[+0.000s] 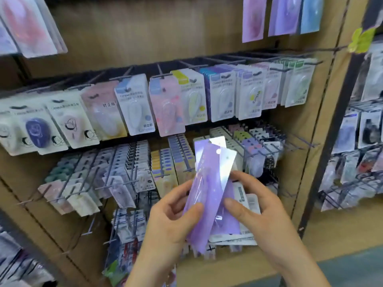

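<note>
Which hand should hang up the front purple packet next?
Probably left. The left hand pinches the front purple packet near its bottom, while the right hand is busy holding the other packs behind it.

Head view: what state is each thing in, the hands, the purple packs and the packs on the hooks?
left hand, grips the purple packs, thumb on top
right hand, grips the purple packs, thumb on top
purple packs, fanned apart, tilted, off the hooks
hanging packs, hung in rows on hooks

light: even, bright indoor | glare: purple packets | blur: soft overall | edges: wide-angle bending
</note>
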The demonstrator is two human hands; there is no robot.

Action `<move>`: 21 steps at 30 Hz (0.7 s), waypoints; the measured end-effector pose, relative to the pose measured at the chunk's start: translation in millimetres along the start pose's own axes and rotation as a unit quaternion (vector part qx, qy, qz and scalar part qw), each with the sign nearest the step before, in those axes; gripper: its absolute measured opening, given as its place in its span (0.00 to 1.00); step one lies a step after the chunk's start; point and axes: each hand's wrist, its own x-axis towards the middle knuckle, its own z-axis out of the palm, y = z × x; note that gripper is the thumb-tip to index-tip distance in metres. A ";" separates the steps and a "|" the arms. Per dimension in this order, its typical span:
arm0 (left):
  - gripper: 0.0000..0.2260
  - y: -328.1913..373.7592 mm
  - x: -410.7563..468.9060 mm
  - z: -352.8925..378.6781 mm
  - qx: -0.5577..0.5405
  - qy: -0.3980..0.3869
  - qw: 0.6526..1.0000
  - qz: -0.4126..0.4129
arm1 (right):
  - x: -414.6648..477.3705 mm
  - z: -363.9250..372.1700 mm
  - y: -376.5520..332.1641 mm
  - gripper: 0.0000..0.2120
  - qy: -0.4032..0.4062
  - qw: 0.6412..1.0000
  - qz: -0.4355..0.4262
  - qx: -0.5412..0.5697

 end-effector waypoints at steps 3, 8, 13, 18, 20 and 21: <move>0.27 9.7 9.0 21.6 0.018 0.010 0.999 0.031 | 6.7 -19.1 -16.2 0.21 -0.035 0.999 -0.015 -0.029; 0.28 22.1 28.8 52.1 0.004 0.051 0.996 0.067 | 23.2 -40.1 -30.0 0.18 -0.018 0.996 -0.071 -0.045; 0.32 45.3 57.8 68.8 -0.018 0.037 0.993 0.109 | 44.7 -62.8 -46.2 0.24 0.027 0.988 -0.130 -0.073; 0.37 67.6 81.4 77.2 0.084 -0.049 0.981 0.168 | 65.2 -84.5 -74.1 0.29 0.023 0.978 -0.168 -0.118; 0.34 75.5 91.2 81.3 0.151 -0.070 0.966 0.197 | 72.8 -89.5 -84.1 0.28 0.008 0.974 -0.181 -0.135; 0.33 79.2 97.1 83.4 0.168 -0.074 0.962 0.203 | 76.0 -92.5 -88.4 0.27 0.002 0.972 -0.189 -0.137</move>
